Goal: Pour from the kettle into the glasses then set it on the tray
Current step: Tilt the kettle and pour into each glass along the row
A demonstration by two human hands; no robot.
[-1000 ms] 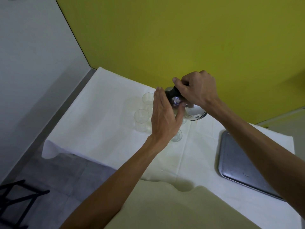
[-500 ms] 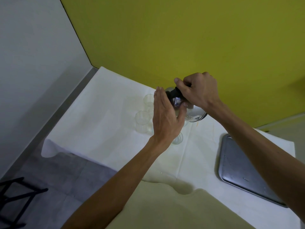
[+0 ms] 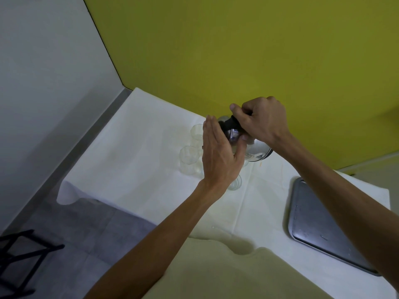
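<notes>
A shiny steel kettle [image 3: 255, 148] with a black handle is tilted to the left above a cluster of clear glasses. My right hand [image 3: 262, 119] grips its black handle from above. My left hand [image 3: 218, 154] lies flat against the kettle's lid side, fingers straight, thumb under the body. One glass [image 3: 189, 157] stands left of my left hand, another glass [image 3: 197, 132] behind it, and a third glass [image 3: 235, 183] shows below my left wrist. The spout is hidden behind my left hand. A metal tray [image 3: 311, 214] lies at the right.
The table [image 3: 133, 160] wears a white cloth, with a cream cloth [image 3: 226, 270] at its near edge. A yellow wall [image 3: 237, 50] stands right behind the kettle. The table's left edge drops to a grey floor, where a black frame [image 3: 15, 255] stands.
Both hands and the kettle hold nearly the same pose over the glasses. The view has shifted slightly; no clear movement of the kettle.
</notes>
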